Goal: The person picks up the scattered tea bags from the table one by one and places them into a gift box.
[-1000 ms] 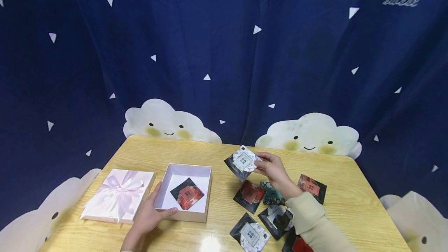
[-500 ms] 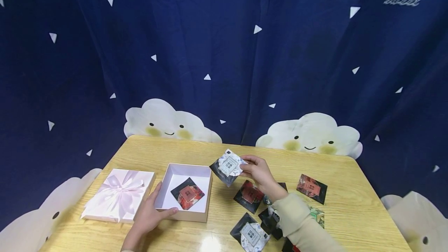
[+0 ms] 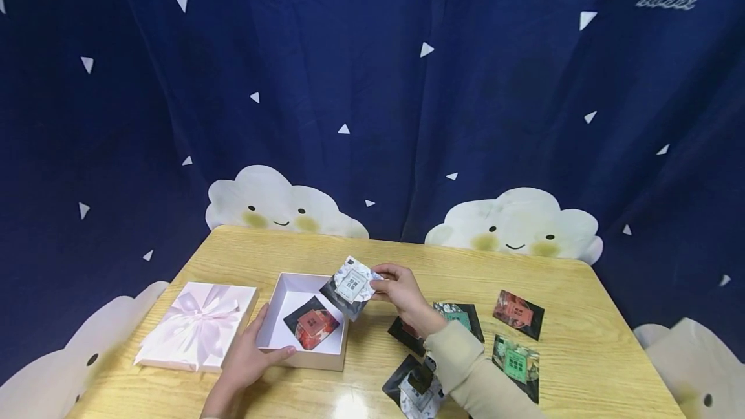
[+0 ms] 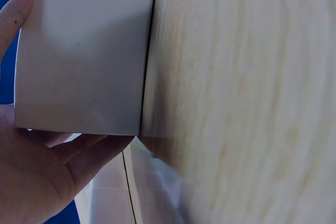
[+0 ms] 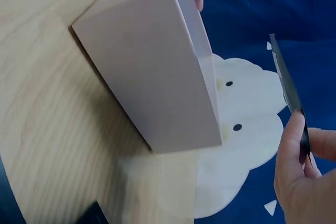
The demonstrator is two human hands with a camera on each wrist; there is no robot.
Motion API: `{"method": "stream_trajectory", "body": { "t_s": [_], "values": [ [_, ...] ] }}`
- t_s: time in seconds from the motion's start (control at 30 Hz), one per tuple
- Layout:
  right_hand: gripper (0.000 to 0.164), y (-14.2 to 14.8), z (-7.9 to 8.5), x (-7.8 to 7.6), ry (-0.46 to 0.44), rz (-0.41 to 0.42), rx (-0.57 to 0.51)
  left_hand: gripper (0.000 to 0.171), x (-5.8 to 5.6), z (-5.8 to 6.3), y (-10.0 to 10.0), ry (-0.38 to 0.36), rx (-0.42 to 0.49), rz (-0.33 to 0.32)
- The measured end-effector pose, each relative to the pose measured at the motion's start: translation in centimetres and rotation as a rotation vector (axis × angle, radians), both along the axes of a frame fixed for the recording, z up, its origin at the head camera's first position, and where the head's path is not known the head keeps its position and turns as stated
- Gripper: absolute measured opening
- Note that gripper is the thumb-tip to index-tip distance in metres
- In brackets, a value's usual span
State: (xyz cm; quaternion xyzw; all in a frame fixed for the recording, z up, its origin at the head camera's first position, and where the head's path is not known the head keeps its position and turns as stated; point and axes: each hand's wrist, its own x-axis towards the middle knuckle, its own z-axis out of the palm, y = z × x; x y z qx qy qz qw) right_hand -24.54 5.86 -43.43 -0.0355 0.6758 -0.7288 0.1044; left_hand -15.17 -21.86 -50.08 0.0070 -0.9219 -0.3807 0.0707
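Around an open white cardboard box (image 3: 317, 360) curls the left hand (image 3: 251, 355). The right hand (image 3: 401, 291) pinches a square black-and-white packet (image 3: 351, 287), just brought over the rim, seemingly almost inside.

On the table (image 3: 279, 251), the lid (image 3: 198, 325) lies close to the left edge, and the box (image 3: 317, 359) stands just to the right of it. Inside the box lies one packet (image 3: 311, 323). The left hand (image 3: 247, 354) is at the box's near left corner. Near its right wall, the right hand (image 3: 401, 290) holds another packet (image 3: 352, 286) in the air. More packets (image 3: 456, 319) lie to the right, two of them nearest to the table's right edge. The curtain (image 3: 372, 83) is behind the far edge.
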Motion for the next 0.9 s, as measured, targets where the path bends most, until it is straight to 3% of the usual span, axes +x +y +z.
{"method": "stream_trajectory", "body": {
  "t_s": [0.47,0.9],
  "values": [
    [0.026,-3.8,-0.9,0.1,-0.001,0.043,-0.047,0.106,0.1,0.1,0.0,-0.006,0.013,0.007],
    [0.024,-6.0,-2.0,0.3,0.003,0.067,0.024,0.106,0.1,0.1,0.0,-0.021,0.007,0.010]
  ]
}}
